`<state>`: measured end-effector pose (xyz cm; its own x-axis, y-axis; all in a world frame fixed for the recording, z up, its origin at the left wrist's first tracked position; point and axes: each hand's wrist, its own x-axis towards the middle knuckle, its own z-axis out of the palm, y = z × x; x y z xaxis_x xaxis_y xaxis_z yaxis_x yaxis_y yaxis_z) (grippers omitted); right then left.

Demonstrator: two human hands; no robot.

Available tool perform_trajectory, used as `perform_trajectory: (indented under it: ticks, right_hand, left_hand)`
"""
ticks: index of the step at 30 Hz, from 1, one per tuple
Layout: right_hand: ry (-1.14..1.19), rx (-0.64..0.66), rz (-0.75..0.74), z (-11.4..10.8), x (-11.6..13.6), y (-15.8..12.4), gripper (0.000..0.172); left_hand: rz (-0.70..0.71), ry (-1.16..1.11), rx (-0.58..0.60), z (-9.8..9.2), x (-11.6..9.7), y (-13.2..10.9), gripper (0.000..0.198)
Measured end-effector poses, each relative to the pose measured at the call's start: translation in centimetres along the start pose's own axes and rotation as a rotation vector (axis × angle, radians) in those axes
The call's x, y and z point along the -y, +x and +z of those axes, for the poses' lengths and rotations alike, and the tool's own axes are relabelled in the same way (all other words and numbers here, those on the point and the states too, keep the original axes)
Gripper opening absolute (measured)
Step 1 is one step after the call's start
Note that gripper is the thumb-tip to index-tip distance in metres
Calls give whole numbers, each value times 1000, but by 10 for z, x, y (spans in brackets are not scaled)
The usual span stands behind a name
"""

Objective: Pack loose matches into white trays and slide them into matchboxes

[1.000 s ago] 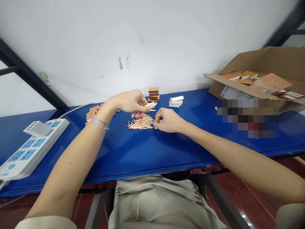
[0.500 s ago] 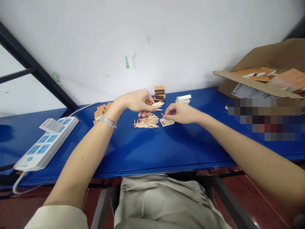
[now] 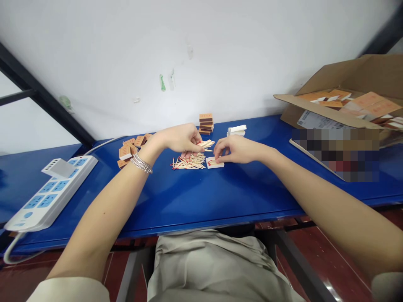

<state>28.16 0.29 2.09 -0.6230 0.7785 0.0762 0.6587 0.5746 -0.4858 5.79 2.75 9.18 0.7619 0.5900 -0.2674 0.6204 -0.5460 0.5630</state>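
My left hand (image 3: 180, 139) is closed round a small bundle of matchsticks (image 3: 207, 144), held just above a loose pile of red-tipped matches (image 3: 187, 162) on the blue table (image 3: 201, 193). My right hand (image 3: 236, 149) pinches at a white matchbox tray (image 3: 215, 163) lying beside the pile; what its fingertips hold is too small to name. A few matches lie in the tray.
A stack of orange matchboxes (image 3: 205, 123) and a stack of white trays (image 3: 236, 130) stand near the wall. More orange boxes (image 3: 129, 147) lie at the left. A white power strip (image 3: 50, 191) sits far left. An open cardboard box (image 3: 346, 105) stands at the right.
My right hand lifted off the table edge of the pile, uncovering the white tray, and now pinches over it. My left hand has dipped slightly toward the pile with its bundle.
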Motion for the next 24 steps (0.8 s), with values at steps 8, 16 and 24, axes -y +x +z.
perform_trajectory:
  ticks: [8,16,24]
  right_hand:
    - [231,-55,131,-19,-4,-11,56]
    - [100,-29,102,-14,7,-9,50]
    - [158,3,149,-16,6,-10,37]
  left_hand:
    - [12,158,-17,21,2,17,19]
    - [134,300,-132,40,3,31,34]
    - [91,369,-163,51,-6,32,28]
